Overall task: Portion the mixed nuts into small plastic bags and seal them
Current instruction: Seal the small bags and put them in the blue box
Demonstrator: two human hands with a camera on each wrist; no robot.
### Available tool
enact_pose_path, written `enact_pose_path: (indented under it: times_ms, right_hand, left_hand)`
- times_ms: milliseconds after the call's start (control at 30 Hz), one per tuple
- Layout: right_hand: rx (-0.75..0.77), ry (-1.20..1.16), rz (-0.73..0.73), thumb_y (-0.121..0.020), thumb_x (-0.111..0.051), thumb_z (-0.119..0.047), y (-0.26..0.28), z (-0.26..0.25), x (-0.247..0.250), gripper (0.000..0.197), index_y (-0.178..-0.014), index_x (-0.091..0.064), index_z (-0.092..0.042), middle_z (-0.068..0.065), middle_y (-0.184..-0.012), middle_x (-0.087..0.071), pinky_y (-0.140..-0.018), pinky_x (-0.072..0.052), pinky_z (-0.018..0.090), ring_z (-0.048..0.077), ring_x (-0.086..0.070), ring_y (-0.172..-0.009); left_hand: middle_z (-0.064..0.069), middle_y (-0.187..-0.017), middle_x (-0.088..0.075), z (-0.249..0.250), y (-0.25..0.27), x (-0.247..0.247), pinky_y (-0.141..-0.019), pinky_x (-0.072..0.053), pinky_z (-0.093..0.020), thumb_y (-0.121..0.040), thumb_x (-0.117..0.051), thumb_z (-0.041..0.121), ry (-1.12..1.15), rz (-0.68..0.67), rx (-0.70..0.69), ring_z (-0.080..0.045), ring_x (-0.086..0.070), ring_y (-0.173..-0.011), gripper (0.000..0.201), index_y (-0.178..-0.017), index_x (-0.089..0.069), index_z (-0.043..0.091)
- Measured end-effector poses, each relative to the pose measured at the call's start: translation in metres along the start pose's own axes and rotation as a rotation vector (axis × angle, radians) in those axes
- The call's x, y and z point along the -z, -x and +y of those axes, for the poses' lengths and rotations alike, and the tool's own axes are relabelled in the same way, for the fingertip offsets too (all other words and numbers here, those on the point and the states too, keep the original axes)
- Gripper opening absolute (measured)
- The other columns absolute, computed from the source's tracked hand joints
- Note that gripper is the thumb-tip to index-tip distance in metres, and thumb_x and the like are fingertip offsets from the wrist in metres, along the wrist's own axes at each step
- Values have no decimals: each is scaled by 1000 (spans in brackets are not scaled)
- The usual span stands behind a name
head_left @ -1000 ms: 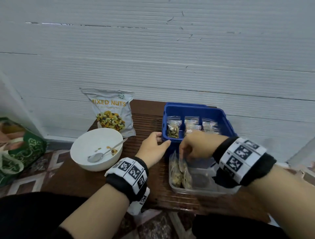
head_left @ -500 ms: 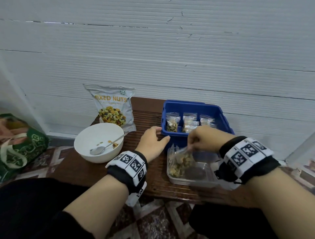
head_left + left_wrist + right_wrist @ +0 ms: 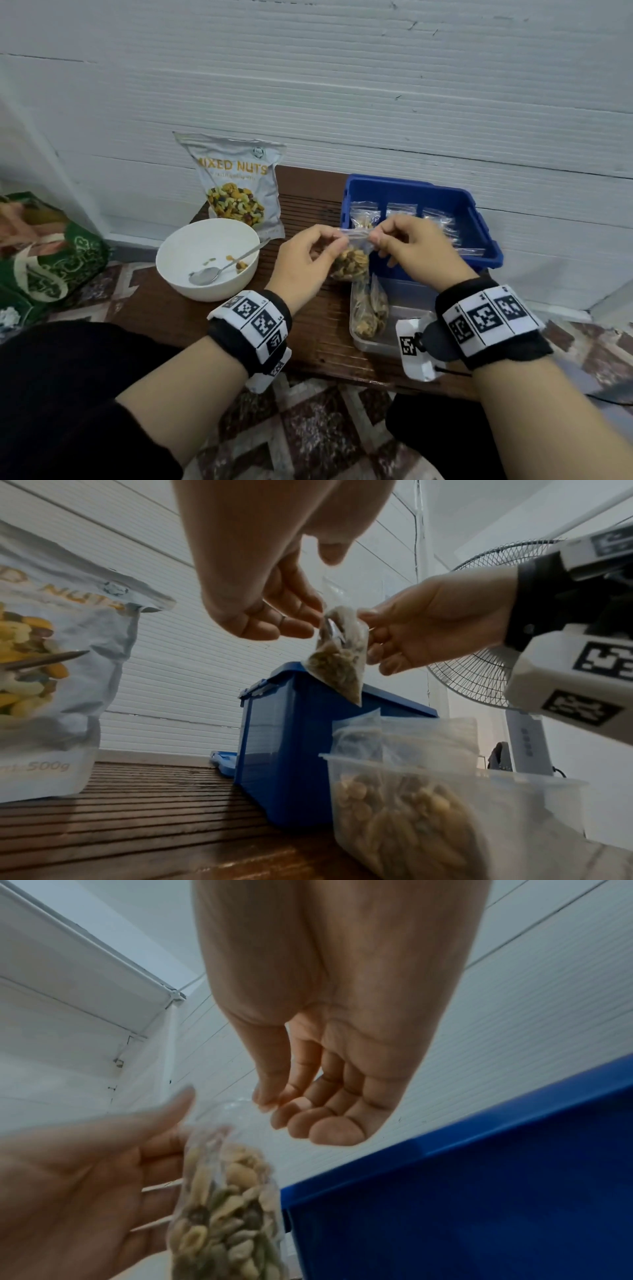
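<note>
A filled bag (image 3: pixel 351 262) had come up out of the clear tub (image 3: pixel 404 329) and hung above the bench (image 3: pixel 154 308). The left hand (image 3: pixel 305 255) and right hand (image 3: pixel 411 250) each pinched its top strip, seemingly ready to seal it.

Both forearms reach up from the bottom corners of the head view and meet at mid-frame, each wrist wrapped in a black band with black-and-white square markers. The left hand (image 3: pixel 305 255) and right hand (image 3: pixel 416 251) are raised and face each other, close together, thumb and forefinger pinched, the other fingers loosely curled.
</note>
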State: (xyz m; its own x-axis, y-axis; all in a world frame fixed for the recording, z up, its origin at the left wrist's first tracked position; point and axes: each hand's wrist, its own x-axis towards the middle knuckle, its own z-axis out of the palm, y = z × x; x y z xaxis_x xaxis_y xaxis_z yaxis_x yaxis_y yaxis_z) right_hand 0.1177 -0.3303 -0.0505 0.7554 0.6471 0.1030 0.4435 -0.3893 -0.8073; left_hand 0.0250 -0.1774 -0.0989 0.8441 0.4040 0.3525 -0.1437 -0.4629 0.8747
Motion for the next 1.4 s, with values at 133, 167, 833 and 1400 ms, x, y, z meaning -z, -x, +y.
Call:
enact_pose_path:
  times_ms: [133, 167, 833, 1400]
  right_hand:
    - [16, -4, -22, -88, -66, -20, 2, -1, -2, 10, -78, -67, -23, -6, -76, -66, -62, -52, 20, 5, -59, -68]
    - [9, 3, -30, -87, -68, -19, 2, -1, -3, 8, -80, -68, -23, -7, -77, -67, -62, -52, 18, 4, -60, -69]
    - [94, 69, 18, -86, -66, -7, 1, -2, -20, 13, -82, -66, -19, -8, -77, -62, -65, -44, 8, 5, -57, -72]
    - [60, 165, -44, -91, -60, -6, 3, -8, -20, 15, -90, -67, -20, -12, -86, -64, -69, -44, 8, 2, -60, -85]
  left_hand:
    - [4, -87, -68, -7, 3, 9, -75, -45, -11, -93, -61, 18, 50, 16, 0, -6, -62, -85, 10, -86, -68, 16]
    - [3, -88, -69, -8, 3, 10, -76, -45, -11, -93, -60, 17, 59, 10, 2, -6, -62, -86, 10, -86, -68, 16]
    - [15, -82, -68, -6, 4, 14, -76, -41, -5, -87, -69, 15, 28, -37, 10, 8, -60, -82, 15, -81, -68, 29]
    - [14, -79, -69, -1, 3, 15, -73, -47, -9, -85, -70, 17, 63, -35, 10, 4, -62, -76, 15, -80, -68, 31]
